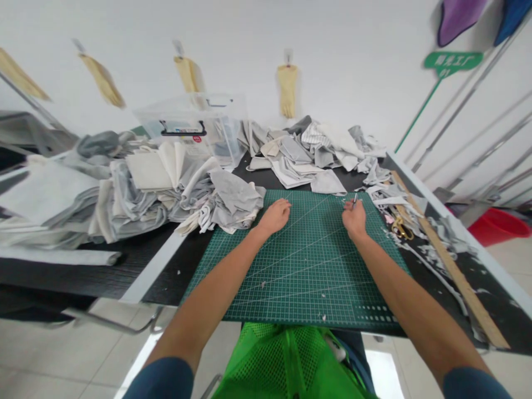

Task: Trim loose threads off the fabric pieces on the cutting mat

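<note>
My left hand [276, 216] hovers over or rests on the left upper part of a green cutting mat [307, 260]; its fingers are curled together and no object shows in them. At the mat's upper right, my right hand [354, 218] is closed on a slim pen-like tool [355, 199], whose dark and metallic end sticks up past the fingers. Its exact kind is too small to tell. Left of my left hand lies a crumpled heap of grey cloth [236, 194]. Small pale scraps dot the gridded mat.
Behind the mat lies a pile of grey and white cloth pieces [307, 152]. A clear plastic box [187, 119] stands at back left, beside stacked fabric [50, 191]. At right are gold-handled scissors [401, 228], a long wooden ruler [453, 269] and cloth offcuts. A red bucket [496, 226] stands beyond.
</note>
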Demonstrator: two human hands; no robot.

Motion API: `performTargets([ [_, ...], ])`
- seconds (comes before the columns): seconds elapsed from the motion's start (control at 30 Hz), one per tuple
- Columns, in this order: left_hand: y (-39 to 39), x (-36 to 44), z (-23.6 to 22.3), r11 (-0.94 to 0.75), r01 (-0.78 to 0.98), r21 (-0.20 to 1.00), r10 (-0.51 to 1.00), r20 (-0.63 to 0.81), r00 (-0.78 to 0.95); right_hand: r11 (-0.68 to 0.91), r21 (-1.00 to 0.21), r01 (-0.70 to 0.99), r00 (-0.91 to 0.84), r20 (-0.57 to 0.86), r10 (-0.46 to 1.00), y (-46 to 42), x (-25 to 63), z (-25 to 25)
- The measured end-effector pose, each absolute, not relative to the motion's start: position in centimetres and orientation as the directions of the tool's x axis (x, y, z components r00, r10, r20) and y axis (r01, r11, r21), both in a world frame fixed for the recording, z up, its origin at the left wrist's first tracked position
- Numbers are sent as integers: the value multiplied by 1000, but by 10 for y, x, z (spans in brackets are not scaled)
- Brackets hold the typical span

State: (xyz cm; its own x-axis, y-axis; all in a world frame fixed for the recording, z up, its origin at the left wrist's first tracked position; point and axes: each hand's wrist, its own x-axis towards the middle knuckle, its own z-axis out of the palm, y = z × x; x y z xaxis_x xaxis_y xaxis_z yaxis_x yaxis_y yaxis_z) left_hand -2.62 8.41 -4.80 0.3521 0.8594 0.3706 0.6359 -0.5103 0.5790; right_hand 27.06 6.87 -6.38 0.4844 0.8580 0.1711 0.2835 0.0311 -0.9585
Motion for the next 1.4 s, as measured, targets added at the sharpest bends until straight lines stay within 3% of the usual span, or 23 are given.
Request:
performTargets([
  [0.07,95,-19,-52,-414,517,750,910,324,259,76,-962,263,482,199,854,56,257,-54],
  [0.13,103,-18,-57,-319,370,873,947,280,158,141,-988,68,354,156,922,36,225,-42],
  [0.2,108,-21,-63,-242,144,959,969,233,80,93,-975,-202,115,71,991,11,185,-30],
  [0.27,110,-27,-67,-170,-112,979,984,175,38,-65,-930,-363,-166,-4,986,-16,148,-20],
  [0.37,109,-33,-68,-99,-353,930,994,109,11,-368,-857,-362,-572,-108,813,-51,114,-16],
  [0.5,106,-36,-66,-61,-393,917,998,70,8,-609,-786,-109,-867,-225,445,-69,101,-29],
  [0.57,106,-36,-66,-54,-375,925,998,65,18,-631,-775,-33,-884,-272,381,-64,103,-37],
  [0.63,106,-35,-66,-58,-374,926,997,72,23,-571,-817,-80,-805,-285,521,-50,111,-41],
  [0.7,106,-35,-67,-65,-379,923,996,81,26,-297,-935,-196,-478,-174,861,-34,128,-39],
  [0.73,106,-35,-68,-66,-376,924,996,83,29,-159,-970,-183,-295,-100,950,-26,139,-36],
  [0.8,107,-34,-68,-62,-360,931,996,82,39,-31,-983,-180,-123,-9,992,-17,166,-25],
  [0.83,107,-34,-68,-61,-351,934,996,81,43,-53,-977,-207,-170,-17,985,-15,179,-18],
  [0.9,108,-34,-68,-60,-340,938,996,80,45,-238,-947,-215,-470,-113,875,-19,204,-3],
  [1.0,108,-33,-68,-60,-335,940,996,79,41,-484,-874,47,-866,-277,416,-31,228,9],
  [1.1,109,-33,-70,-63,-332,941,996,82,44,-528,-790,312,-938,-344,-41,-42,236,3],
  [1.17,110,-33,-71,-68,-320,945,995,87,47,-521,-758,391,-918,-358,-169,-45,237,-7],
  [1.23,111,-33,-72,-72,-295,953,995,90,48,-538,-760,365,-925,-360,-119,-44,240,-17],
  [1.27,112,-33,-72,-74,-283,956,995,92,49,-558,-773,303,-936,-353,-20,-42,242,-22],
  [1.33,113,-34,-73,-82,-266,961,994,99,53,-566,-820,81,-895,-310,322,-30,249,-28],
  [1.4,113,-34,-72,-90,-260,961,993,107,53,-454,-873,-177,-672,-230,704,-12,258,-32],
])
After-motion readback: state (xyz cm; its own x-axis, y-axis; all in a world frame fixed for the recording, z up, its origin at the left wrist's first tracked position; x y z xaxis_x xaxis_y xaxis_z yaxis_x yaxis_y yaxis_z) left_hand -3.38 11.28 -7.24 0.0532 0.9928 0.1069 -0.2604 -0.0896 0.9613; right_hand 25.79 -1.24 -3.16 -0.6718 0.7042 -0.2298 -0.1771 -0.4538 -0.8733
